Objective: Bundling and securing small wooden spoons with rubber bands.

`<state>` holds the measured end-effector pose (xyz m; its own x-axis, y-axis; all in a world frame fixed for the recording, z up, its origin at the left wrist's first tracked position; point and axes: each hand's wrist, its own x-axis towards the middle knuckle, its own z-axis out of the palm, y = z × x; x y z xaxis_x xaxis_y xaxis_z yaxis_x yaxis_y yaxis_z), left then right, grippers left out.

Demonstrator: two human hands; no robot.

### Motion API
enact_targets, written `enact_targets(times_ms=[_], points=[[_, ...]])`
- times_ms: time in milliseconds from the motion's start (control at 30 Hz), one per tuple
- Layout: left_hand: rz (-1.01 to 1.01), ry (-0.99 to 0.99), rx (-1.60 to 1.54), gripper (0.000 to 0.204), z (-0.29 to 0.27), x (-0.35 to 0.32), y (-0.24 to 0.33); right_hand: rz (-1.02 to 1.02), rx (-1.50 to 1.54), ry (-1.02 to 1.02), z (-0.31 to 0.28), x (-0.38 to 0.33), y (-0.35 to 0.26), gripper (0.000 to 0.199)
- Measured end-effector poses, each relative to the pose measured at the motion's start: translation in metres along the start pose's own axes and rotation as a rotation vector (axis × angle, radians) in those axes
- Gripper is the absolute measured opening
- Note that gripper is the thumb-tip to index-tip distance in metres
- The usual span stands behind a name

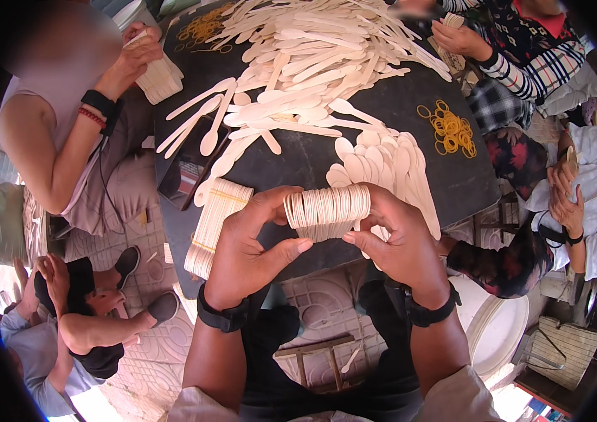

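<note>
The left hand [249, 243] and right hand [400, 235] grip a packed row of wooden spoons [328, 211] from its two ends, fingers curled around the far side and thumbs pressed on the near face; each hand is closed only as far as the row allows. The row is held above the near edge of a dark tabletop [277, 169]. Just left of it lies a bundle [217, 221] bound with yellow bands; just beyond the right hand, a loose pile of spoons [383, 165]. A large heap [312, 56] covers the far side, with yellow rubber bands [451, 130] to the right. Co-workers sit left and right, one at far left holding a stack [158, 79]. Patterned paving [319, 299] shows below, a pale round tub [492, 320] at near right.
</note>
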<state>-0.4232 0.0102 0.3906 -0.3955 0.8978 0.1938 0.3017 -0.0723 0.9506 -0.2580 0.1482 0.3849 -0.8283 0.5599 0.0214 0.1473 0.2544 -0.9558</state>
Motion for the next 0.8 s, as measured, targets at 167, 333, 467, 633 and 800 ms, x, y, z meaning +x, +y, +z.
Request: enact_targets(times_ms=[167,333,467,633,800], points=[[-0.218,-0.089,-0.044,0.026,0.006,-0.003,-0.026,0.057,-0.045,-0.081,0.008,0.002,0.020,0.041],[-0.330,-0.072,-0.215,0.022,0.009,-0.005,-0.025,0.230,0.331,-0.052,0.016,0.003,0.018,0.027],[-0.494,-0.106,-0.382,0.021,0.004,-0.002,-0.019,0.341,0.517,-0.132,0.013,0.004,0.023,0.027],[-0.584,-0.156,-0.451,0.027,0.005,-0.004,-0.019,0.425,0.581,-0.186,0.011,0.004,0.020,0.032],[-0.611,-0.187,-0.431,0.031,0.006,-0.007,-0.018,0.414,0.626,-0.163,0.014,0.003,0.019,0.036]])
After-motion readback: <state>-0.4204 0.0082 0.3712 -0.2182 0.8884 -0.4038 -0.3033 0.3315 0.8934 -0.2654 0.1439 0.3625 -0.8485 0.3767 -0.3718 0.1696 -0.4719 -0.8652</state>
